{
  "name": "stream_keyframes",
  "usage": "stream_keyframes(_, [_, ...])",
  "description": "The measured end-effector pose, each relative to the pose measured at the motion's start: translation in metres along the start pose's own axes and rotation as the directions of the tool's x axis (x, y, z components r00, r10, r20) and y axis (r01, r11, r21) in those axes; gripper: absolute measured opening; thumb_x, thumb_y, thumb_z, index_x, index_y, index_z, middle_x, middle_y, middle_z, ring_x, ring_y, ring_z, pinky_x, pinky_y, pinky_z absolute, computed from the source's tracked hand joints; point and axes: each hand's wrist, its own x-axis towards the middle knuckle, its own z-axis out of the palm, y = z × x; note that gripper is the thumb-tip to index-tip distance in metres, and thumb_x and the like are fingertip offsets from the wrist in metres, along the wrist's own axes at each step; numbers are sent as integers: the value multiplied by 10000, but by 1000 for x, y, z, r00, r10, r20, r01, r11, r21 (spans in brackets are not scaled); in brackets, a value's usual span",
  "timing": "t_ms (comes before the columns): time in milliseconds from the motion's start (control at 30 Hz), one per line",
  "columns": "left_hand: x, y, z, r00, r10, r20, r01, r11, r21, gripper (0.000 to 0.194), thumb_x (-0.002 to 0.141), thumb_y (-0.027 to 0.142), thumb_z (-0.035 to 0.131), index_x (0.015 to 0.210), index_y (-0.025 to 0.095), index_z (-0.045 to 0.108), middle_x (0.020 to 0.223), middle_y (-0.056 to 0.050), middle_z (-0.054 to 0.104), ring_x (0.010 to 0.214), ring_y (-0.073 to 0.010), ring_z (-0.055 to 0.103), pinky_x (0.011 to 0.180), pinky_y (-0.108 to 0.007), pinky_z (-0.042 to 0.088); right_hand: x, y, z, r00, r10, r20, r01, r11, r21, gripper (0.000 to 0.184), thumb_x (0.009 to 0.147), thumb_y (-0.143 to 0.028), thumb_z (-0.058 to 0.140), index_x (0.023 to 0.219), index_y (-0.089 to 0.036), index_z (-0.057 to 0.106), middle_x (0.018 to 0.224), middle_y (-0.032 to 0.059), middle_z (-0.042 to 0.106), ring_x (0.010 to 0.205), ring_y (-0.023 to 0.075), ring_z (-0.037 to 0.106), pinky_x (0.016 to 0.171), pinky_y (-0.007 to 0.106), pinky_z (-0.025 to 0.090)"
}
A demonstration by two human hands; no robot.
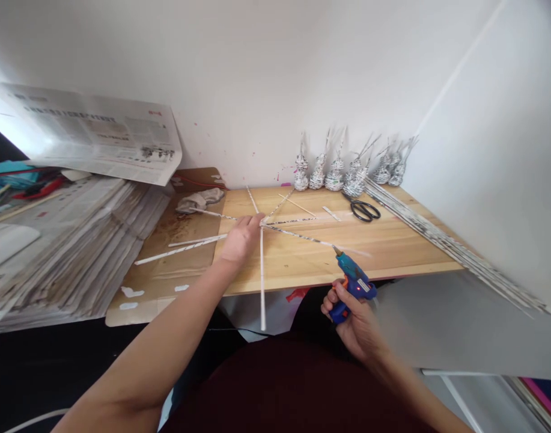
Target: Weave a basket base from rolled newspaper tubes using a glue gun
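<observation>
My left hand [243,237] is closed over the hub of a star of rolled newspaper sticks [297,234], pinching them where they cross. The sticks fan out over the wooden board [302,264], and one of them points toward me past the front edge. In my right hand [350,319] is a blue hot glue gun [355,279] with a small red light, my fingers wrapped round its handle. Its nozzle is close to the end of one paper stick; whether they touch I cannot tell.
Woven paper gourds [334,174] line the wall. Black scissors [364,209] and a bundle of long paper sticks [419,225] lie to the right. On the left are stacked newspapers [90,252], a rag [200,200] and stained cardboard [167,282]. A thin stick [297,205] rests mid-board.
</observation>
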Motion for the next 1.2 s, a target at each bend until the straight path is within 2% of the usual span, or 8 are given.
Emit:
stream_keyframes(200, [7,14,4,994,-39,102,41,999,-19,268,955,179,454,1182,168,596,1015,-130,672,962,-252,627,891,-369,496,-1,2,-6,1000,12,5,-12,1000,3,240,771,-284,798,906,-233,607,711,-29,542,637,117,495,586,253,433])
stream_keyframes(333, [4,13,-3,995,-75,69,75,997,-2,243,942,185,463,1136,178,608,985,-121,678,979,-256,628,888,-371,494,-1,2,-8,1000,13,-6,-13,1000,3,245,760,-288,805,897,-236,610,703,-32,541,636,116,495,581,251,432])
stream_keyframes(467, [7,13,-12,977,-195,82,194,981,27,328,910,223,523,1231,181,580,896,-93,708,886,-256,669,817,-351,506,1,3,-7,1000,11,8,-11,1000,4,245,751,-287,811,888,-239,614,706,-36,536,635,113,489,590,254,441])
stream_keyframes(600, [11,17,-14,936,-308,169,325,942,-87,436,928,243,488,1357,177,525,934,-87,746,891,-251,695,804,-328,509,1,5,-7,1000,10,15,-10,1000,9,234,758,-282,806,891,-232,621,705,-32,529,635,112,480,582,253,439])
stream_keyframes(767, [9,9,-7,947,-100,305,144,982,-125,582,923,139,407,1498,226,390,1133,-108,713,1052,-235,667,911,-322,493,1,5,-9,1000,29,-3,-29,1000,0,243,739,-305,823,855,-215,630,687,-28,529,627,112,479,576,253,433])
stream_keyframes(867, [5,0,-5,922,5,388,23,997,-67,718,858,46,408,1521,315,344,1201,-107,671,1048,-231,672,910,-316,492,1,4,-9,999,33,-13,-33,999,-2,246,732,-309,828,849,-213,634,681,-29,531,625,113,480,575,252,431])
stream_keyframes(1000, [1,-7,-2,917,23,398,-7,999,-43,670,892,101,423,1505,365,363,1131,-93,677,914,-230,700,851,-310,505,1,4,-10,999,52,-6,-52,999,-9,235,738,-317,823,840,-203,645,677,-25,534,630,118,492,578,256,435])
stream_keyframes(1200, [4,-7,1,929,5,371,13,999,-46,473,959,297,439,1428,266,494,1010,-101,714,889,-247,695,818,-326,518,-1,3,-12,999,44,1,-44,999,-26,215,758,-316,808,845,-198,651,677,-24,534,627,114,490,581,254,434])
